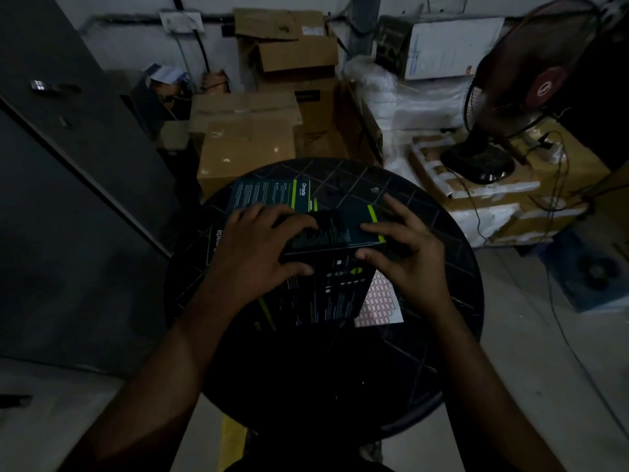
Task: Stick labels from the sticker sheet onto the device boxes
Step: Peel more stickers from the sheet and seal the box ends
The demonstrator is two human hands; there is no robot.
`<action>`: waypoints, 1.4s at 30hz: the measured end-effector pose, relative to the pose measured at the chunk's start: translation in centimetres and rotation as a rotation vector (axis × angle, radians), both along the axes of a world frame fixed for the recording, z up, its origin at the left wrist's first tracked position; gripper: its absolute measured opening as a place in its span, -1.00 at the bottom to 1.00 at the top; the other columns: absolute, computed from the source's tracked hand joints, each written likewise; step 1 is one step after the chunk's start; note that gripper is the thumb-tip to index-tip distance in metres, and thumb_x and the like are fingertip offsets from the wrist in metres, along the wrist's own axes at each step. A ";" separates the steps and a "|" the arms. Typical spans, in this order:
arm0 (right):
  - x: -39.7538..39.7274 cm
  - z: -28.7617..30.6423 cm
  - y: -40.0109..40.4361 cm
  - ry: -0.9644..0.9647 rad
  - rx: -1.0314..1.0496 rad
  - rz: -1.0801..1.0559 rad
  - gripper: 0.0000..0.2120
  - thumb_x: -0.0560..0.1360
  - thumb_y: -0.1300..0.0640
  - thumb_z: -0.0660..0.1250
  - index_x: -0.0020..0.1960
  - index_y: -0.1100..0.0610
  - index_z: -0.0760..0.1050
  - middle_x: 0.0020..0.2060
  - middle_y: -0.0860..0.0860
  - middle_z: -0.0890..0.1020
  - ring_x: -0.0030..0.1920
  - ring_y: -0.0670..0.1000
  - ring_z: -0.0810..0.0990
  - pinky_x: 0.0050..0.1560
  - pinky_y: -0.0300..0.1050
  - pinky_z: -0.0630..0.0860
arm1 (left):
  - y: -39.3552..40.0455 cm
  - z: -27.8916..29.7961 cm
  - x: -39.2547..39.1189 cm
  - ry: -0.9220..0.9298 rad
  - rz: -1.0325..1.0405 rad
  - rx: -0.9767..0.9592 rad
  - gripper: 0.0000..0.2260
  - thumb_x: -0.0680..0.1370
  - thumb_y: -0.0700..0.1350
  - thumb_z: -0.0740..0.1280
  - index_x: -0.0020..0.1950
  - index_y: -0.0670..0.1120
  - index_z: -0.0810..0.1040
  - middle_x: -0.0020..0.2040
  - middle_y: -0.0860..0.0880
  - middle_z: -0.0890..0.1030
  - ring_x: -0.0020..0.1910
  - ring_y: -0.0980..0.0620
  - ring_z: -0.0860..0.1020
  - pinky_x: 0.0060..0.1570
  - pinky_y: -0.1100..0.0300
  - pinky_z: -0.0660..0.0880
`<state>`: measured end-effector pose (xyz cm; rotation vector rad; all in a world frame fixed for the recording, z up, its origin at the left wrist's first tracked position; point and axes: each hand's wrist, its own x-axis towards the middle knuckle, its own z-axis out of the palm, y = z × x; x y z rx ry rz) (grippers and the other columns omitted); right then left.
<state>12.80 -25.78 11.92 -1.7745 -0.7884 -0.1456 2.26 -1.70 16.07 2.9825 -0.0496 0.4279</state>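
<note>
Both hands on the device box (326,264)

My left hand (258,247) and right hand (405,253) gripped its opposite sides — sticker sheet (381,301) lay beside it, under my right wrist.

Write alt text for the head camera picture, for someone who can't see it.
Two hands, left hand and right hand, grip a dark device box over a round black table. A sticker sheet lies partly under the box, and a second box lies behind it. Cardboard cartons and a fan stand beyond in a dim room.
</note>
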 end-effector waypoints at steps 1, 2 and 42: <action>0.0 -0.2 0.0 0.003 -0.023 0.033 -0.60 0.38 0.11 0.59 0.19 0.08 0.65 0.45 0.07 0.46 0.45 0.00 0.45 0.29 -0.08 0.54 | 0.3 0.0 -0.2 0.012 -0.004 -0.021 -0.41 0.36 0.35 0.41 0.34 0.24 0.39 0.29 0.08 0.48 0.27 -0.07 0.42 0.23 -0.05 0.29; -0.1 -0.3 0.0 -0.001 -0.045 0.059 -0.57 0.38 0.12 0.60 0.22 0.07 0.63 0.45 0.06 0.47 0.45 -0.01 0.45 0.29 -0.11 0.53 | 0.4 0.0 -0.4 0.025 0.002 -0.034 -0.42 0.36 0.34 0.42 0.34 0.26 0.37 0.29 0.08 0.47 0.27 -0.07 0.41 0.23 -0.05 0.29; 4.6 -24.1 -2.7 0.913 -0.823 -0.649 -0.15 0.36 0.04 0.62 0.40 0.35 0.19 0.38 0.32 0.40 0.42 0.31 0.35 0.39 0.14 0.33 | -0.3 -5.5 1.9 0.074 0.019 -0.091 -0.60 0.42 0.23 0.45 0.22 0.22 0.52 0.43 0.06 0.41 0.40 -0.10 0.29 0.23 -0.15 0.30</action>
